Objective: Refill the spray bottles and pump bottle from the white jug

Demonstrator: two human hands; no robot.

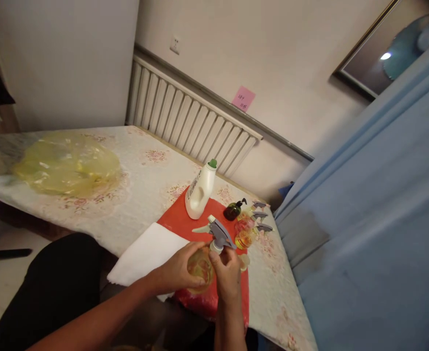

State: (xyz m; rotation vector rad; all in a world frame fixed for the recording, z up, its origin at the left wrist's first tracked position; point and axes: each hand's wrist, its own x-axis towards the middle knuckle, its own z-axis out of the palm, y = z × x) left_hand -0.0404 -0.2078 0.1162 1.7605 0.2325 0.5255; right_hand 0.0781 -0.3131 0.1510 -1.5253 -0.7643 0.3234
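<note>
My left hand (179, 268) is wrapped round the clear, yellowish body of a spray bottle (201, 269), held tilted over a red sheet (177, 214). At the bottle's neck, the fingers of my right hand (229, 275) close on the white collar below the grey and white trigger head (219, 233). Behind it stands a white jug (201, 190) with a green top. To the right are a dark green pump bottle (233, 210) and several spray bottles (244, 239) with grey triggers and orange or pink contents. A small pale round thing (244, 262) lies partly behind my right hand.
A white cloth or paper (148, 251) lies left of the red sheet on the flowered tablecloth (134, 161). A yellow plastic bag (68, 163) spreads over the table's left part. A radiator (192, 114) runs behind; a blue curtain (363, 204) hangs on the right.
</note>
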